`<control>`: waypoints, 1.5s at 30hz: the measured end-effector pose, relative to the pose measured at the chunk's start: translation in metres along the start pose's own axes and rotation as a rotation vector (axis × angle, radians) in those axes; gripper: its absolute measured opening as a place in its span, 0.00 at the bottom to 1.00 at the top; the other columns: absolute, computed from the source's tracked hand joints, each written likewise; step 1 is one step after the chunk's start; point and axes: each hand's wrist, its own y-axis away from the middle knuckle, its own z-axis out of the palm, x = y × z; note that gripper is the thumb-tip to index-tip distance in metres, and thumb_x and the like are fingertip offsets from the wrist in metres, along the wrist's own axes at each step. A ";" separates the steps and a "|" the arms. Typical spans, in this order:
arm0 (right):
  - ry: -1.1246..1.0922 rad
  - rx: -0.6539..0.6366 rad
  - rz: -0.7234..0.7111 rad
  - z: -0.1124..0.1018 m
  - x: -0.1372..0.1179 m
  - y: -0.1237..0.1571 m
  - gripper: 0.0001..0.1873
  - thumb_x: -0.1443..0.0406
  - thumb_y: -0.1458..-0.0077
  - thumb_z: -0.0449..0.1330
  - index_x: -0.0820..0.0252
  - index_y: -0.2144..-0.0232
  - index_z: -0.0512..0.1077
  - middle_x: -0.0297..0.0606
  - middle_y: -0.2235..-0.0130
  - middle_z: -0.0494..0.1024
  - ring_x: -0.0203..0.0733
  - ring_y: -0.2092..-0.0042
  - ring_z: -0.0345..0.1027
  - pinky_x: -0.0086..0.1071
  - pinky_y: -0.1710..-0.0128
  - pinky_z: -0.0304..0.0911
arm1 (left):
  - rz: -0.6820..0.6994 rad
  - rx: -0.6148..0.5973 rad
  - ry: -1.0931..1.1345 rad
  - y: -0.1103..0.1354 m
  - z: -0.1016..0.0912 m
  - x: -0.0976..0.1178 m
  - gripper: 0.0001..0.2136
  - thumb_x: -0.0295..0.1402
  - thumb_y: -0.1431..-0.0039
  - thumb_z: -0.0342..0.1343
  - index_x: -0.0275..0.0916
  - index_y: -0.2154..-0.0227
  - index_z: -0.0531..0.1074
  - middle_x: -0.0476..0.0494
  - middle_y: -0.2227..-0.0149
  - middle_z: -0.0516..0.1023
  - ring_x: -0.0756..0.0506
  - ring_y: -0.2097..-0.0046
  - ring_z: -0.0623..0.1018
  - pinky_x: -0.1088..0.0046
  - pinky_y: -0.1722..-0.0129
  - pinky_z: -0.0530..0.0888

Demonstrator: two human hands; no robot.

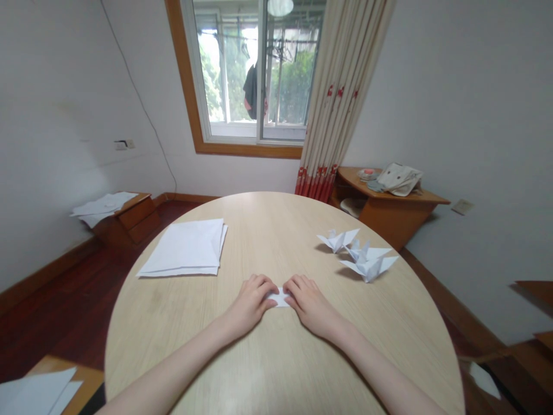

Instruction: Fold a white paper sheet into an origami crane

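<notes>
A small folded piece of white paper lies on the round light-wood table, mostly covered by my two hands. My left hand presses on its left end with fingers curled down. My right hand presses on its right end the same way. The fingertips of both hands nearly meet over the paper. A stack of white paper sheets lies to the far left of my hands. Three folded white paper cranes stand to the far right, close together.
A wooden side table with a cloth bag and small dishes stands at the back right by a curtain. A low wooden cabinet with papers sits at the left wall. More white sheets lie at the bottom left.
</notes>
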 end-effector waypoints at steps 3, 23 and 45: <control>-0.040 -0.009 0.002 0.000 0.004 -0.001 0.05 0.72 0.40 0.54 0.59 0.62 0.66 0.39 0.59 0.70 0.45 0.56 0.62 0.39 0.56 0.59 | 0.011 -0.027 0.022 0.000 -0.003 -0.002 0.07 0.25 0.40 0.56 0.39 0.60 0.72 0.44 0.58 0.73 0.43 0.53 0.70 0.64 0.53 0.67; -0.286 0.055 -0.141 -0.001 0.015 -0.002 0.08 0.72 0.40 0.53 0.57 0.64 0.70 0.39 0.60 0.75 0.43 0.56 0.66 0.38 0.55 0.63 | 0.234 -0.045 -0.078 0.004 -0.003 -0.012 0.09 0.31 0.35 0.51 0.41 0.56 0.75 0.45 0.55 0.79 0.45 0.53 0.76 0.69 0.53 0.72; -0.228 -0.026 -0.122 -0.013 0.005 0.005 0.07 0.69 0.38 0.52 0.58 0.64 0.70 0.40 0.59 0.73 0.43 0.55 0.65 0.37 0.55 0.63 | 0.170 -0.052 -0.021 0.004 -0.007 -0.003 0.09 0.30 0.34 0.49 0.39 0.60 0.75 0.44 0.58 0.78 0.45 0.55 0.75 0.70 0.54 0.71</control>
